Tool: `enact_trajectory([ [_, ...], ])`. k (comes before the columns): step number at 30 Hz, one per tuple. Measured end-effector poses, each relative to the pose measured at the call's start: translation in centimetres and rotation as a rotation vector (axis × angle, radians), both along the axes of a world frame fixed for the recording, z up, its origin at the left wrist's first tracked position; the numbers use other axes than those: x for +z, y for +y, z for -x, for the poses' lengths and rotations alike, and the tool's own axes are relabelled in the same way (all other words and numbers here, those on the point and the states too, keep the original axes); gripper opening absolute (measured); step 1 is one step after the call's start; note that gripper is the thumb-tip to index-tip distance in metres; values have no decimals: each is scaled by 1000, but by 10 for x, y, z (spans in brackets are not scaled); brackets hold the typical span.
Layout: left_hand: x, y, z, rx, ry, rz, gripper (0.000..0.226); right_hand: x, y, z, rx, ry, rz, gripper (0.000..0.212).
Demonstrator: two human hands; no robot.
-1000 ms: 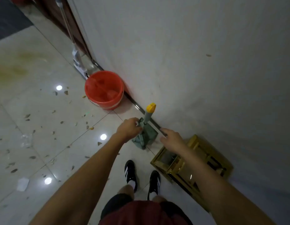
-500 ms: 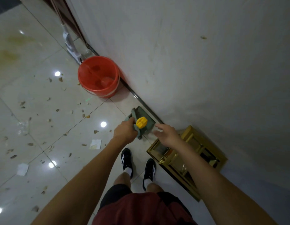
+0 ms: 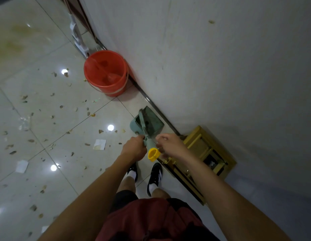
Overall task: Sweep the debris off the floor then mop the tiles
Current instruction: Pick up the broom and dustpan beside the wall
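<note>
Yellow-capped handle [image 3: 151, 146] now tilts toward person, dustpan [image 3: 147, 123] lifted. Left hand [image 3: 133, 149] grips handle; right hand [image 3: 170, 145] open beside. One-hand hold risks pan swinging into wall [image 3: 221, 66].

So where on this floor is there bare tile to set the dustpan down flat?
Bare tile lies between the orange bucket and the green dustpan, along the wall's foot. The stained tiles at top left also carry no scraps. Crowded: the middle and left floor, strewn with debris and paper scraps. Right of the shoes, the gold rack fills the wall side.
</note>
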State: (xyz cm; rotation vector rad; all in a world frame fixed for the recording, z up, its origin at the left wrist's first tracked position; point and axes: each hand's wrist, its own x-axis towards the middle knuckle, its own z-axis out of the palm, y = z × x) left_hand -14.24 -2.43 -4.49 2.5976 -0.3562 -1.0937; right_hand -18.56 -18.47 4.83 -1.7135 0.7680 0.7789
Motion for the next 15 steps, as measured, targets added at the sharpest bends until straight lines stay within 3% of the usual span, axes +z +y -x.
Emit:
enact_trajectory([
  [7, 2, 2, 28, 6, -71, -10, 30, 15, 17, 17, -238, 159, -291, 27],
  [15, -2, 0, 69, -174, -124, -45, 31, 4, 25, 36, -146, 366, -297, 33],
])
